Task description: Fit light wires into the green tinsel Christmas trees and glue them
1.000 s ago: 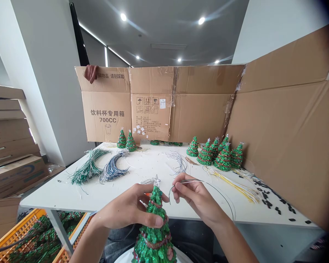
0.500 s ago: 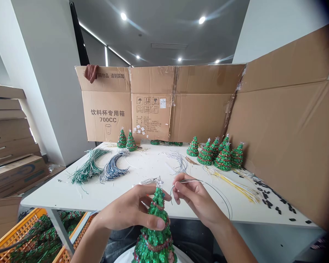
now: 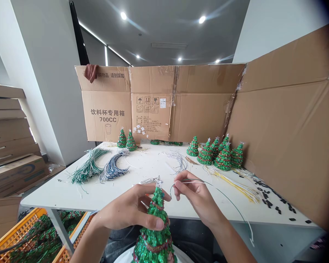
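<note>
A glittery green Christmas tree ornament (image 3: 155, 233) with red garlands and a clear star on top stands upright at the front. Around its upper part my left hand (image 3: 134, 208) is closed, thumb on the near side. Just right of the star, my right hand (image 3: 193, 195) pinches a thin wire pair (image 3: 227, 197), green and white. One short end curves down toward the tree's top, apart from it as far as I can see. The long tail arcs right past the table edge. A small clear item (image 3: 148, 181) lies behind my left hand, partly hidden.
Green wires (image 3: 89, 166) and blue wires (image 3: 114, 166) lie bundled on the white table (image 3: 150, 164). Several finished-looking trees (image 3: 223, 157) stand right, beside yellow wires (image 3: 242, 186) and black bits (image 3: 267, 202). Cardboard walls (image 3: 203, 109) enclose the back and right. An orange crate (image 3: 19, 224) sits below left.
The wire's long tail has swung outward to the right, away from my forearm. My right hand has shifted very slightly; my left hand and the tree are nearly still.
</note>
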